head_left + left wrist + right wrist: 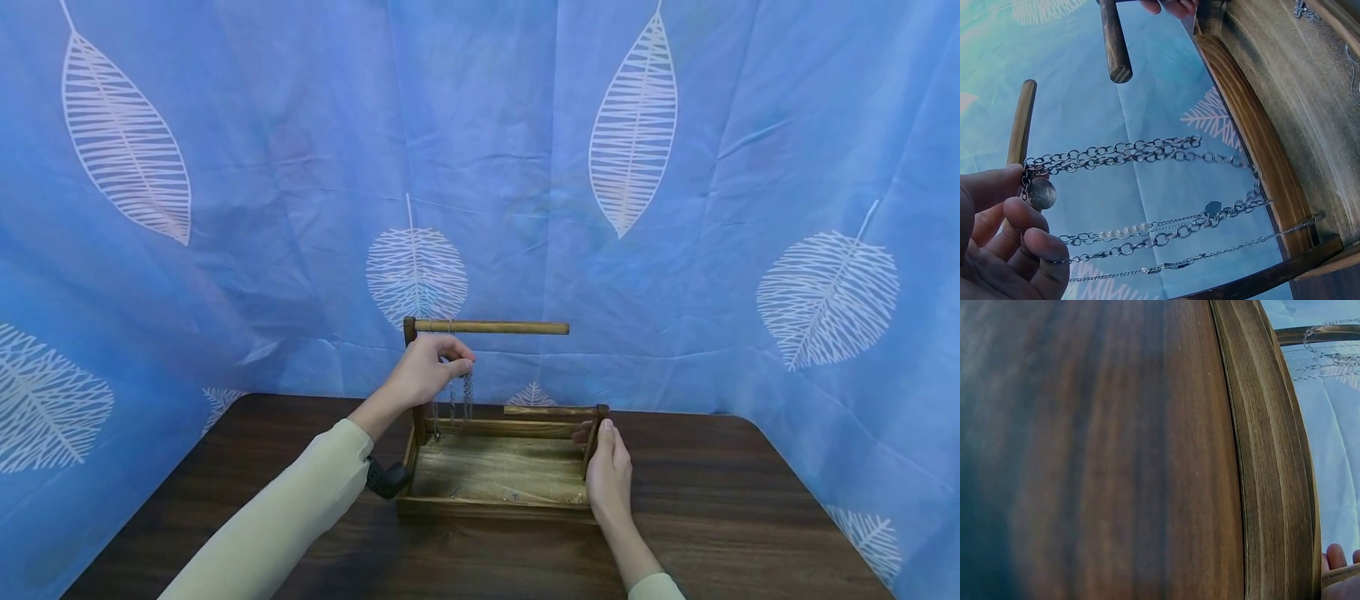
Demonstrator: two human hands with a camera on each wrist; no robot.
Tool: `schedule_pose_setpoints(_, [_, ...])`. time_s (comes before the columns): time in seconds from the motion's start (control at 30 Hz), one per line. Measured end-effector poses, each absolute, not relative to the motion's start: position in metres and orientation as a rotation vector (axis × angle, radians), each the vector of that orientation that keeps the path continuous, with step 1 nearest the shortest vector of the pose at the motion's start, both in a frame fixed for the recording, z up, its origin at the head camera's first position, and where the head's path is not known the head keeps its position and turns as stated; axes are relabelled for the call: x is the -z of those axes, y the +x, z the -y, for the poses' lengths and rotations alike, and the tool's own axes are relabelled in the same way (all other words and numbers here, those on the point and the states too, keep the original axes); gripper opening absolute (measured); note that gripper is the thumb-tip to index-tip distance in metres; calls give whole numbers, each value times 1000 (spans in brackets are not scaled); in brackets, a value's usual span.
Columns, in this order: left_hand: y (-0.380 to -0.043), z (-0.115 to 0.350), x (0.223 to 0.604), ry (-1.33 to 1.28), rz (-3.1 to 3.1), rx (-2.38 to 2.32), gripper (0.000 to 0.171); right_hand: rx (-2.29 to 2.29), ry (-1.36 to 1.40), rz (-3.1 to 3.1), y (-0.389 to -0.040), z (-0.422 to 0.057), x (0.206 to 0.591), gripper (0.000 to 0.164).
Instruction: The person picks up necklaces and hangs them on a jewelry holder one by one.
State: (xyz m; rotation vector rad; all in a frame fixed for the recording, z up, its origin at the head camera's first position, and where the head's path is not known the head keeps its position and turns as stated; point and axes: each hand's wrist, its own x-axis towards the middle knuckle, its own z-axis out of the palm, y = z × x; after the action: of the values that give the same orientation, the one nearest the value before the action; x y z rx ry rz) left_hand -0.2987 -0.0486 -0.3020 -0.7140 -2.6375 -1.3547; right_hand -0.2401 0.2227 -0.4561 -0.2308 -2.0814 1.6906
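A wooden jewelry stand (510, 506) has a shallow tray, a long upper bar (502, 327) and a shorter lower bar (551, 411). My left hand (426, 367), just below the upper bar near its post, pinches a metal chain (1110, 153) by its top, beside a round clear pendant (1042, 194). The rest of that chain dangles. Other chains hang close by, one with pearls (1124, 232) and one thin chain (1235, 247). My right hand (611, 475) grips the stand's right post, thumb in front and some fingers behind.
Small jewelry pieces (514, 497) lie in the tray, among them a bunched chain (1305, 10). The stand sits on a dark wood table (712, 492). Behind it hangs a blue curtain (510, 167) with white leaf prints. A black device (387, 480) shows at my left wrist.
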Motion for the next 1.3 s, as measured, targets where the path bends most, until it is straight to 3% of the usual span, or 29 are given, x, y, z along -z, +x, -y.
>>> schedule_pose_setpoints(0.37, [-304,43,300,-670,2650,1416,9,-1691,-222,2077,-241,-222,457,69])
schedule_pose_setpoints(1.3, [-319,10,281,-866,2650,1180,9,-1685,-229,2076,-241,-223,458,71])
